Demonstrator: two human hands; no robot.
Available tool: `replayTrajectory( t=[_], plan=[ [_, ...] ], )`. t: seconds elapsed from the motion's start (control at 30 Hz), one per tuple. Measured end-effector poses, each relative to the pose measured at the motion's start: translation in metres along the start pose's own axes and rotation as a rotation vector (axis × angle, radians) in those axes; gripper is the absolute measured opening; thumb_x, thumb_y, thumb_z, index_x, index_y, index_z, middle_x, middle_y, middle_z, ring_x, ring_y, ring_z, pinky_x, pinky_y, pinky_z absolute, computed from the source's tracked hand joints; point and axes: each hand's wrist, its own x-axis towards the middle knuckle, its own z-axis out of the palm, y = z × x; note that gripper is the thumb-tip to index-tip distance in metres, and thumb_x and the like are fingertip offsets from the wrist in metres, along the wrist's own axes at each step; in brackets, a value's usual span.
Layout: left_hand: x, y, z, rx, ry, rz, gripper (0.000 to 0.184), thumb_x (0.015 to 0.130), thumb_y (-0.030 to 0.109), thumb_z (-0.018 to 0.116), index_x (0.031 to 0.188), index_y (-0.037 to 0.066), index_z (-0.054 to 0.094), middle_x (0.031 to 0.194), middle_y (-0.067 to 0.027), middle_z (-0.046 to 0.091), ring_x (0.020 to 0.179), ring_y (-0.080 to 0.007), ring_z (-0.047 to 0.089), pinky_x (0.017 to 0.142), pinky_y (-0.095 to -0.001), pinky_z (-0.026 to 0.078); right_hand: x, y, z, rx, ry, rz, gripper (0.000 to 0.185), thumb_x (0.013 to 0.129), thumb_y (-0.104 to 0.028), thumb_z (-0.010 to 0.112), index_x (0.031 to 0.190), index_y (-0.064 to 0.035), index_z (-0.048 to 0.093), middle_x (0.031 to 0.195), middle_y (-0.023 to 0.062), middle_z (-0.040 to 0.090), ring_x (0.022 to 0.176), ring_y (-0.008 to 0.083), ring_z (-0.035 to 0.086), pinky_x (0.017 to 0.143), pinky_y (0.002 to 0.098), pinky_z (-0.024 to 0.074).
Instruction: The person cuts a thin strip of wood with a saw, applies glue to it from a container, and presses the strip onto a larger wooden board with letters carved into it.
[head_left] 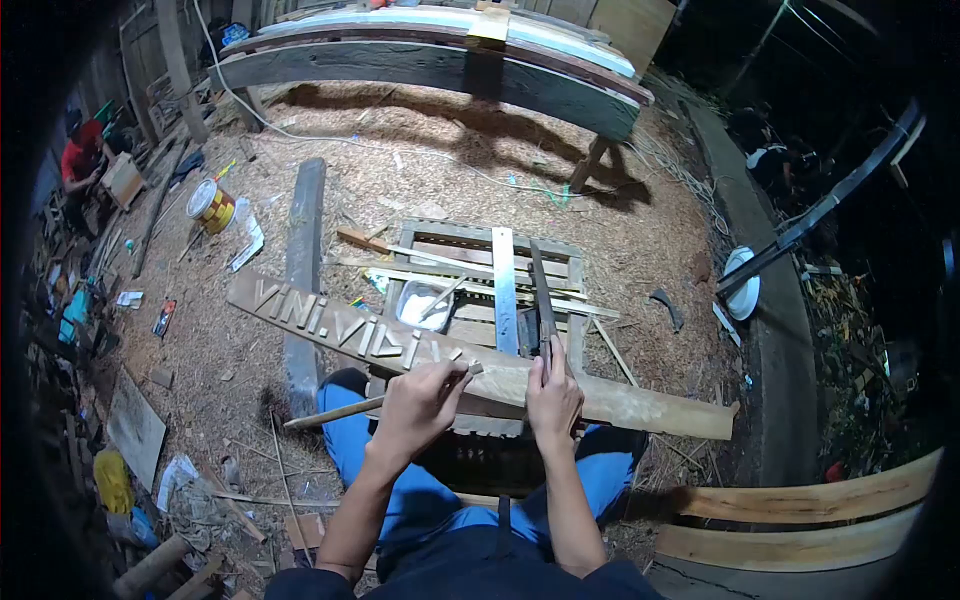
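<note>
A long wooden board [640, 408] lies slantwise across my lap and the slatted stand, with raised wooden letters [318, 317] along its left part. My left hand [415, 402] is closed over the board, its fingertips pinching a small piece of wood [474, 367] near the last letters. Further right, my right hand [555, 400] is closed at the board's far edge. Between its thumb and fingers is the near end of a long, dark, blade-like tool [543, 295] that points away from me. The part inside the hand is hidden.
A slatted wooden stand [573, 270] holds a tub of white stuff [425, 305], sticks and a metal strip [503, 285]. Beyond is a long workbench [400, 68]. A yellow-red can [211, 205] and a person in red [85, 155] are at left; planks [800, 500] lie at right.
</note>
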Motion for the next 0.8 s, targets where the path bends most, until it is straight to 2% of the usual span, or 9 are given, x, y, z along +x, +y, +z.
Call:
replayTrajectory(
  t=[0.03, 0.2, 0.3, 0.33, 0.57, 0.6, 0.67, 0.73, 0.8],
  plan=[
    [-0.005, -0.001, -0.003, -0.007, -0.001, -0.058, 0.012, 0.095, 0.011, 0.072, 0.102, 0.003, 0.067, 0.082, -0.0186, 0.070, 0.077, -0.0380, 0.070, 0.066, -0.0455, 0.054, 0.001, -0.003, 0.003, -0.076, -0.026, -0.024, 0.042, 0.099, -0.022, 0.061, 0.140, -0.0091, 0.061, 0.098, 0.0235, 0.074, 0.079, 0.0448, 0.071, 0.070, 0.0547, 0.0539],
    [-0.027, -0.002, -0.020, -0.045, 0.030, -0.198, 0.014, 0.093, 0.010, 0.075, 0.103, 0.001, 0.069, 0.085, -0.0186, 0.073, 0.075, -0.0328, 0.074, 0.065, -0.0392, 0.056, -0.004, -0.004, -0.002, -0.081, -0.080, -0.058, 0.028, 0.096, -0.023, 0.065, 0.116, -0.0063, 0.075, 0.104, 0.0209, 0.074, 0.095, 0.0392, 0.069, 0.094, 0.0485, 0.0477],
    [-0.034, 0.000, -0.021, -0.055, 0.064, -0.261, 0.014, 0.093, 0.009, 0.075, 0.103, 0.000, 0.071, 0.086, -0.0184, 0.073, 0.073, -0.0300, 0.074, 0.064, -0.0377, 0.055, -0.004, -0.023, -0.021, 0.029, -0.029, -0.044, 0.027, 0.097, -0.021, 0.066, 0.117, -0.0060, 0.075, 0.102, 0.0182, 0.074, 0.090, 0.0392, 0.067, 0.094, 0.0491, 0.0470],
    [-0.035, 0.001, -0.018, -0.043, 0.071, -0.267, 0.014, 0.093, 0.009, 0.075, 0.103, 0.000, 0.071, 0.086, -0.0184, 0.073, 0.073, -0.0300, 0.074, 0.064, -0.0377, 0.055, -0.005, -0.026, -0.023, 0.082, -0.014, -0.133, 0.027, 0.098, -0.020, 0.067, 0.119, -0.0050, 0.075, 0.096, 0.0155, 0.072, 0.084, 0.0329, 0.066, 0.089, 0.0445, 0.0496],
    [-0.028, 0.018, 0.004, -0.093, 0.020, -0.235, 0.015, 0.094, 0.008, 0.074, 0.106, -0.001, 0.071, 0.088, -0.0179, 0.075, 0.075, -0.0290, 0.075, 0.065, -0.0358, 0.055, -0.021, -0.038, -0.039, 0.622, -0.378, -0.094, 0.026, 0.101, -0.016, 0.065, 0.121, -0.0024, 0.073, 0.102, 0.0172, 0.072, 0.093, 0.0289, 0.069, 0.086, 0.0384, 0.0532],
    [-0.025, 0.023, 0.005, -0.105, -0.007, -0.239, 0.015, 0.094, 0.007, 0.074, 0.106, -0.001, 0.071, 0.090, -0.0181, 0.076, 0.076, -0.0292, 0.075, 0.066, -0.0356, 0.055, -0.022, -0.037, -0.040, 0.653, -0.355, -0.174, 0.025, 0.103, -0.017, 0.065, 0.124, -0.0057, 0.073, 0.091, 0.0081, 0.070, 0.080, 0.0149, 0.062, 0.074, 0.0307, 0.0494],
    [-0.022, 0.025, 0.013, -0.115, -0.035, -0.245, 0.015, 0.095, 0.007, 0.073, 0.107, -0.002, 0.070, 0.091, -0.0183, 0.076, 0.077, -0.0294, 0.076, 0.066, -0.0354, 0.055, -0.019, -0.038, -0.048, 0.676, -0.379, -0.215, 0.025, 0.103, -0.017, 0.065, 0.124, -0.0053, 0.073, 0.093, 0.0079, 0.071, 0.080, 0.0139, 0.062, 0.073, 0.0304, 0.0493],
    [-0.020, 0.025, 0.024, -0.188, 0.025, -0.129, 0.015, 0.093, 0.004, 0.076, 0.106, -0.002, 0.073, 0.075, -0.0116, 0.071, 0.058, -0.0083, 0.059, 0.053, -0.0269, 0.044, -0.018, -0.039, -0.053, 0.701, -0.423, -0.253, 0.021, 0.104, -0.017, 0.064, 0.119, -0.0038, 0.073, 0.096, 0.0069, 0.072, 0.081, 0.0117, 0.063, 0.074, 0.0287, 0.0497],
    [-0.021, 0.030, 0.026, -0.173, -0.013, -0.144, 0.015, 0.093, 0.004, 0.076, 0.106, -0.002, 0.073, 0.076, -0.0115, 0.072, 0.059, -0.0081, 0.060, 0.053, -0.0266, 0.044, -0.023, -0.035, -0.053, 0.748, -0.445, -0.181, 0.020, 0.104, -0.016, 0.064, 0.118, -0.0037, 0.073, 0.096, 0.0068, 0.072, 0.083, 0.0120, 0.064, 0.074, 0.0284, 0.0501]
  ],
)
